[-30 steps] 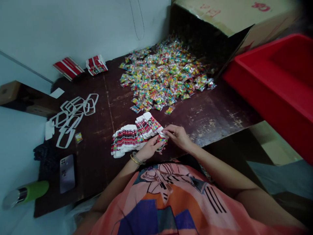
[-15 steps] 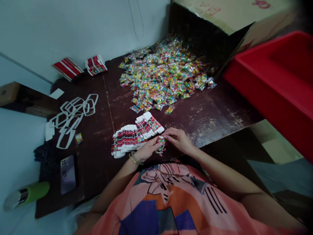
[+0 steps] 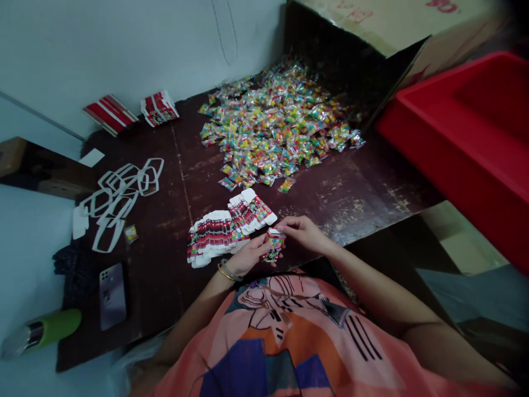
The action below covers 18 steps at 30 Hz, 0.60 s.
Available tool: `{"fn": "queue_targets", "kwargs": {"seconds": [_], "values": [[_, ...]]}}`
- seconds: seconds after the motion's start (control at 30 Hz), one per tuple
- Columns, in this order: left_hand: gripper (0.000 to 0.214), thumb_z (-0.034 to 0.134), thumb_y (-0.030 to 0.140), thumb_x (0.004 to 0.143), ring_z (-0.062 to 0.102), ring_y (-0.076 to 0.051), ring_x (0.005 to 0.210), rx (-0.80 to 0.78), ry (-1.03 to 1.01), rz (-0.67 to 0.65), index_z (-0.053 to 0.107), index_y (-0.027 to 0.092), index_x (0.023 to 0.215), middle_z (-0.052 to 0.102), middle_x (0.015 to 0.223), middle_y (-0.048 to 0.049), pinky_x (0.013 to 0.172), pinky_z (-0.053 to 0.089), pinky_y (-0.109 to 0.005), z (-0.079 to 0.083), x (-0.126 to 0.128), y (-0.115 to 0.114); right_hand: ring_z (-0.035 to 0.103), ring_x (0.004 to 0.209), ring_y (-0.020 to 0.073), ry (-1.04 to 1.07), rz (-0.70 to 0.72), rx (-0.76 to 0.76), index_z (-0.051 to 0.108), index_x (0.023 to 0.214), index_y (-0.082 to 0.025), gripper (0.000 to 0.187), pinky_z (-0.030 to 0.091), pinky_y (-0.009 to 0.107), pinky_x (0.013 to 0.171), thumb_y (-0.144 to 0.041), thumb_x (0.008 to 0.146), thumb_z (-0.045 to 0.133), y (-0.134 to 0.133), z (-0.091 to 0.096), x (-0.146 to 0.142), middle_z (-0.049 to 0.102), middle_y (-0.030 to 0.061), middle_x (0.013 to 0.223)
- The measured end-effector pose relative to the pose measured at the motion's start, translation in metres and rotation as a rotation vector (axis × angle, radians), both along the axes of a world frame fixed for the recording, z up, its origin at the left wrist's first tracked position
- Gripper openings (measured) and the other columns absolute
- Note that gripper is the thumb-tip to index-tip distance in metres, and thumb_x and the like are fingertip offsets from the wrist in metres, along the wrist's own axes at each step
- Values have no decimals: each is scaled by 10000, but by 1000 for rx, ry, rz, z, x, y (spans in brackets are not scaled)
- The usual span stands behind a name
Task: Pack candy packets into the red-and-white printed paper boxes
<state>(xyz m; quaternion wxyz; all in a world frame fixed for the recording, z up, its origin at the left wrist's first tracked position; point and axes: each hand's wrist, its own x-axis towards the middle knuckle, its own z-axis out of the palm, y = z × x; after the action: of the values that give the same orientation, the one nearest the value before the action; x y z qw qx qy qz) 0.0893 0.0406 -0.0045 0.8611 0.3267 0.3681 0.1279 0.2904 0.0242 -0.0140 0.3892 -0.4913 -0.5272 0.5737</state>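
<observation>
A small printed carton (image 3: 273,245) is pinched between both hands at approx 6 o'clock on the dark table (image 3: 355,198), right at the near edge. Left hand (image 3: 247,255) is curled under it w/ thumb on top; right hand (image 3: 303,231) is closed on its top end by the fingertips. A fanned stack of flat cartons (image 3: 227,229) is laid just beside it at 9 o'clock. The candy packet pile (image 3: 276,124) is spread at 12 o'clock, well apart. Phone (image 3: 112,295) and green bottle (image 3: 41,331) are seen at 8 o'clock.
</observation>
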Motion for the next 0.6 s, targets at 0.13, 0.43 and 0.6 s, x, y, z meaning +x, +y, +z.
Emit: {"fn": "queue_targets", "kwargs": {"seconds": [0.13,0.43,0.6], "values": [[514,623,443,821,627,-186,797,49,38,29,539,169,1248,655,1071,-114,581,499,-265,5,3,4,533,590,77,229,110,-198,683,1044,-177,305,433,202,571,-408,863,600,7,2,10,654,-4,764],[611,392,618,873,619,-187,710,194,174,9,584,124,1179,679,974,-121,516,479,-266,3,13,3,598,707,96,406,222,-289,624,1157,-183,372,514,251,694,-307,809,669,3,2,14,660,27,929],[497,369,548,907,594,-207,870,648,463,-69,618,164,1100,656,1047,-82,681,495,-295,7,18,2,581,826,152,-156,182,160,640,1078,-170,241,478,290,754,-252,857,593,3,12,7,638,65,976]]}}
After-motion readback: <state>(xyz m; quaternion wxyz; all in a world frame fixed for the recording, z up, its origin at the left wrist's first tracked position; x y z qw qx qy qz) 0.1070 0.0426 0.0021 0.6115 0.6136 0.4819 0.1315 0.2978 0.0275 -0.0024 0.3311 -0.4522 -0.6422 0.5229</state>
